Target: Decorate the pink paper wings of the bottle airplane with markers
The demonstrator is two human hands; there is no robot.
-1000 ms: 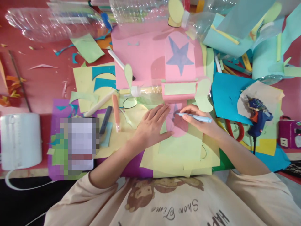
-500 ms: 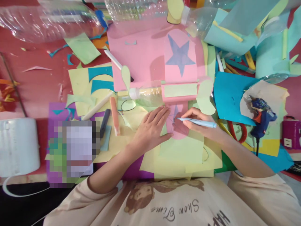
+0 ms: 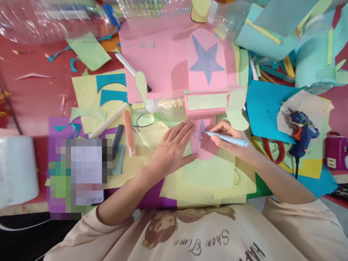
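My left hand (image 3: 175,146) lies flat, its fingers over the left edge of a pink rounded flap (image 3: 204,146). A light blue marker (image 3: 231,139) is pinched in my right hand (image 3: 231,137), its tip on the blue star lines drawn on that flap. Above, a pink oval piece carries a filled blue star (image 3: 208,59). Between the two pink parts is a pink fold with a pale green strip (image 3: 208,101). A clear bottle (image 3: 171,108) lies to the left of the fold, and a pale green rounded cutout (image 3: 236,110) sits on its right.
Red-handled scissors (image 3: 277,150) and a blue glue gun (image 3: 301,143) lie at the right. Further left are an orange marker (image 3: 128,132), a dark marker (image 3: 117,140) and a white device (image 3: 17,170). Large clear bottles (image 3: 54,21) and paper scraps line the back.
The marker tip has moved slightly up and left on the flap, with my right hand. My left hand stays flat. The whole view has shifted a little.
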